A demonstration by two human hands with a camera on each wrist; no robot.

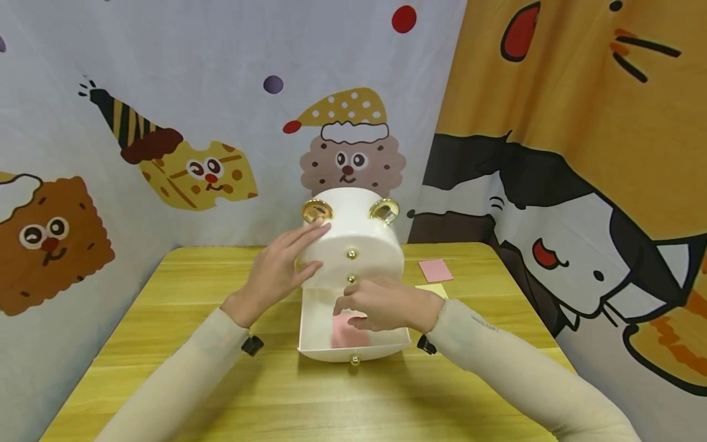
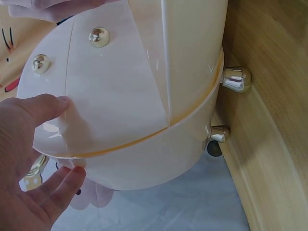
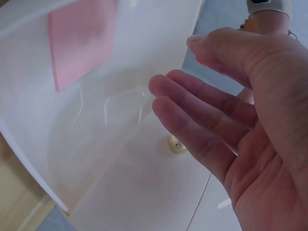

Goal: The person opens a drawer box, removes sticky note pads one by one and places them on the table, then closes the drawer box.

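A rounded white drawer box (image 1: 351, 212) with gold ear-shaped trims and gold knobs stands on the table. Its bottom drawer (image 1: 317, 331) is pulled out towards me, and a pink sticky note pad (image 1: 348, 330) lies in it. On the box's upper left side rests my left hand (image 1: 278, 264); in the left wrist view its thumb touches the front and its other fingers lie along the side. My right hand (image 1: 383, 302) hovers above the drawer, fingers loosely bent and holding nothing. In the right wrist view its fingertips are apart from the pink pad (image 3: 84, 41).
Right of the box, a pink sticky note pad (image 1: 436, 270) lies on the wooden table (image 1: 221, 380). A yellow pad (image 1: 433, 289) is nearer, partly hidden by my right arm. A printed cartoon curtain (image 1: 221, 73) hangs behind and beside the table.
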